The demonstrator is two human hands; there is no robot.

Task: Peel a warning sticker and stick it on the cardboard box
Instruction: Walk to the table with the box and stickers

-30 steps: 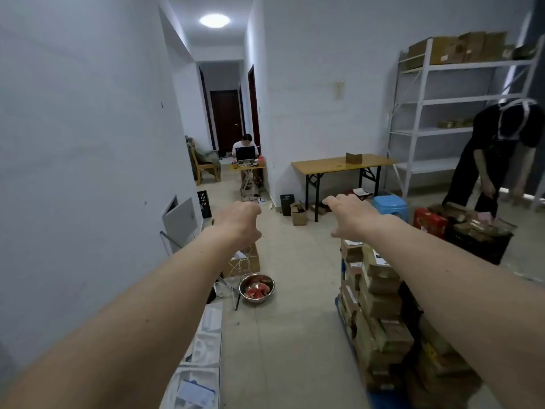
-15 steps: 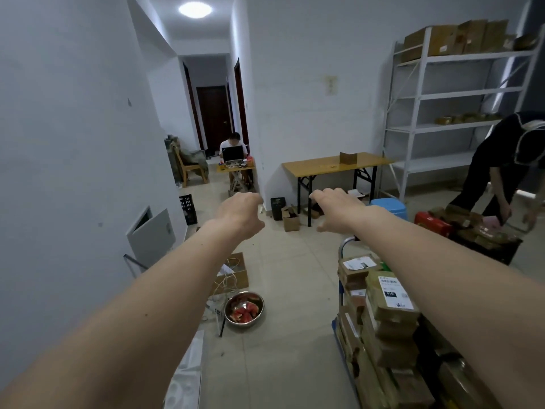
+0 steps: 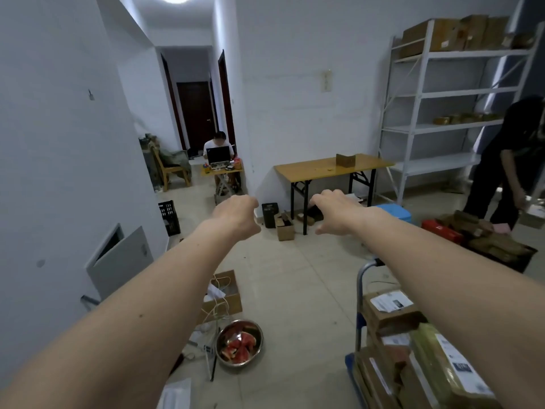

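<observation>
Both my arms stretch straight out in front of me at chest height. My left hand [image 3: 237,215] hangs with its fingers curled downward and holds nothing. My right hand [image 3: 336,211] has its fingers spread and bent down, also with nothing in it. Cardboard boxes [image 3: 392,309] with white labels are stacked on a blue trolley [image 3: 358,314] at the lower right, under my right forearm. No warning sticker shows anywhere in view.
A metal bowl of watermelon [image 3: 239,343] and an open box with cables [image 3: 225,293] lie on the floor. A wooden folding table [image 3: 330,168] and white shelving [image 3: 442,93] stand ahead. One person sits at a laptop [image 3: 218,154]; another person [image 3: 507,160] bends over crates at right.
The view has moved forward and tilted: the boxes on the trolley have slid lower right. My right hand's fingers have spread apart. Both arms stay outstretched.
</observation>
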